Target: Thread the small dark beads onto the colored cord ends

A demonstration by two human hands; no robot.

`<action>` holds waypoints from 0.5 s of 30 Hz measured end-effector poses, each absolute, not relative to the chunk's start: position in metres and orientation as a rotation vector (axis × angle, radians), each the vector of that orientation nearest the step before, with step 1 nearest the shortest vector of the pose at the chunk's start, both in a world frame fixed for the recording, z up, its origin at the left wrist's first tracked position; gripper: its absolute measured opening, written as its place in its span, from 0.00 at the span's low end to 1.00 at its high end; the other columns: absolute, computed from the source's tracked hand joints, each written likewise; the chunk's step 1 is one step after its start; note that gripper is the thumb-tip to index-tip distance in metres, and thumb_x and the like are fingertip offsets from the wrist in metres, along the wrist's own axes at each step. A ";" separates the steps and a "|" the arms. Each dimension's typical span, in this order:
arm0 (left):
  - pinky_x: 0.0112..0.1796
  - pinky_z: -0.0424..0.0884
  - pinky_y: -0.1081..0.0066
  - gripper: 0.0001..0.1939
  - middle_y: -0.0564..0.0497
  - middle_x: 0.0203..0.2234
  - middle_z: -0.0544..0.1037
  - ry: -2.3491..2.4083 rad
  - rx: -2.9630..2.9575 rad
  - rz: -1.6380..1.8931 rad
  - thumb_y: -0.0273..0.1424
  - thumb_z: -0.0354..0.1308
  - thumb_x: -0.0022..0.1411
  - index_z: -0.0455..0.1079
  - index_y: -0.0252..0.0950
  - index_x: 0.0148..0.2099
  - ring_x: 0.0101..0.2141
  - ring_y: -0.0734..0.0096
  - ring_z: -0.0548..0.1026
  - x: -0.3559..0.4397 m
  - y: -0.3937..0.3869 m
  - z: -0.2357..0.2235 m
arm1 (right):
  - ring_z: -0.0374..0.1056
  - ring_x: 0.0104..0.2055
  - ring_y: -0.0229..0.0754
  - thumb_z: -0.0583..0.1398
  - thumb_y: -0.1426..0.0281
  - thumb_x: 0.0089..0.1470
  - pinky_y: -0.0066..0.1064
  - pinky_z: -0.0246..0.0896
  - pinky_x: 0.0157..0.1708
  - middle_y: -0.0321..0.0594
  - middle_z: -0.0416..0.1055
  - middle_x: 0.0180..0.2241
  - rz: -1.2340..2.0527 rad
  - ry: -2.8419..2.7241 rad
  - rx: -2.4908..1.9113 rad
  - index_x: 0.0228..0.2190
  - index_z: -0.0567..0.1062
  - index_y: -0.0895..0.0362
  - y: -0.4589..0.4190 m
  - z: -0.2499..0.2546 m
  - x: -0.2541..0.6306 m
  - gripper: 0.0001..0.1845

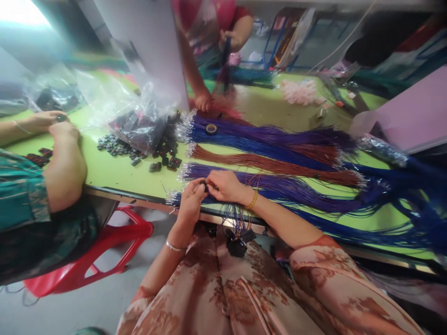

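Note:
At the table's near edge, my left hand (191,199) pinches a small black connector housing (203,185). My right hand (227,187) meets it from the right, its fingers closed against the housing; what lies between those fingertips is hidden. Beneath and behind both hands run bundles of purple wires (314,191) and blue wires (335,228) with silvery terminals (172,197) at their left ends. Farther back lies a bundle of brown wires (251,162). Thin wires hang below my right hand, and black connectors (239,243) dangle at their ends over my lap.
Left of the wires lie loose black connectors (122,148) and a clear plastic bag (139,123). A tape roll (211,129) rests on the back purple bundle. A co-worker's hands (63,125) are at the left, another person's hand (203,100) across the table. A red stool (104,246) stands below.

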State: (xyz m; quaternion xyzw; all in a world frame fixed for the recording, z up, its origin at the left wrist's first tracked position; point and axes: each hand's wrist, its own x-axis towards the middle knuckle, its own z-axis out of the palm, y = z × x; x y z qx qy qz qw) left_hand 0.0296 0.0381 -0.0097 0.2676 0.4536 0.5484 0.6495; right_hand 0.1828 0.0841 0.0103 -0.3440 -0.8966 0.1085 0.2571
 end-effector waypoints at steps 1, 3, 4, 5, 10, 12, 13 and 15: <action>0.39 0.71 0.74 0.19 0.51 0.34 0.77 1.050 0.613 1.244 0.34 0.69 0.47 0.70 0.35 0.42 0.34 0.76 0.75 0.031 0.038 -0.009 | 0.62 0.28 0.39 0.54 0.72 0.54 0.29 0.50 0.28 0.42 0.71 0.28 0.305 -2.434 -0.942 0.30 0.71 0.59 0.085 0.010 0.183 0.06; 0.39 0.71 0.72 0.19 0.51 0.33 0.77 1.068 0.611 1.250 0.34 0.69 0.47 0.70 0.35 0.41 0.34 0.75 0.75 0.033 0.038 -0.009 | 0.62 0.28 0.38 0.54 0.71 0.54 0.29 0.50 0.28 0.42 0.72 0.29 0.367 -2.429 -0.962 0.30 0.71 0.59 0.086 0.012 0.185 0.06; 0.40 0.72 0.71 0.19 0.51 0.33 0.77 1.065 0.606 1.257 0.35 0.69 0.47 0.70 0.35 0.41 0.34 0.74 0.75 0.033 0.038 -0.009 | 0.63 0.28 0.38 0.55 0.71 0.54 0.28 0.50 0.29 0.41 0.72 0.29 0.405 -2.429 -0.967 0.31 0.71 0.59 0.086 0.013 0.187 0.06; 0.40 0.72 0.70 0.19 0.51 0.33 0.77 1.058 0.601 1.263 0.35 0.69 0.47 0.70 0.35 0.41 0.34 0.74 0.75 0.033 0.038 -0.009 | 0.63 0.28 0.38 0.55 0.71 0.54 0.28 0.50 0.29 0.41 0.73 0.29 0.437 -2.434 -0.969 0.30 0.72 0.59 0.086 0.014 0.188 0.06; 0.40 0.72 0.69 0.20 0.51 0.32 0.77 1.076 0.642 1.240 0.35 0.69 0.46 0.69 0.35 0.41 0.34 0.73 0.75 0.031 0.040 -0.012 | 0.61 0.27 0.37 0.55 0.73 0.52 0.28 0.48 0.28 0.41 0.72 0.27 0.439 -2.466 -1.010 0.29 0.72 0.59 0.083 0.017 0.187 0.06; 0.40 0.72 0.69 0.19 0.50 0.32 0.77 1.098 0.682 1.228 0.35 0.67 0.48 0.69 0.35 0.41 0.33 0.73 0.75 0.032 0.040 -0.010 | 0.61 0.27 0.37 0.54 0.72 0.53 0.28 0.47 0.28 0.41 0.73 0.28 0.471 -2.469 -0.997 0.29 0.73 0.59 0.085 0.022 0.189 0.07; 0.40 0.72 0.68 0.18 0.50 0.32 0.77 1.116 0.721 1.236 0.35 0.66 0.49 0.69 0.35 0.41 0.33 0.72 0.75 0.033 0.038 -0.008 | 0.62 0.27 0.36 0.54 0.72 0.54 0.28 0.48 0.29 0.40 0.73 0.28 0.512 -2.473 -0.985 0.30 0.73 0.59 0.088 0.025 0.192 0.08; 0.40 0.72 0.67 0.15 0.48 0.35 0.77 1.178 0.890 1.290 0.34 0.62 0.55 0.68 0.35 0.44 0.35 0.71 0.76 0.039 0.029 0.001 | 0.61 0.26 0.35 0.52 0.70 0.58 0.27 0.47 0.29 0.38 0.73 0.27 0.597 -2.486 -0.993 0.30 0.74 0.59 0.097 0.035 0.202 0.12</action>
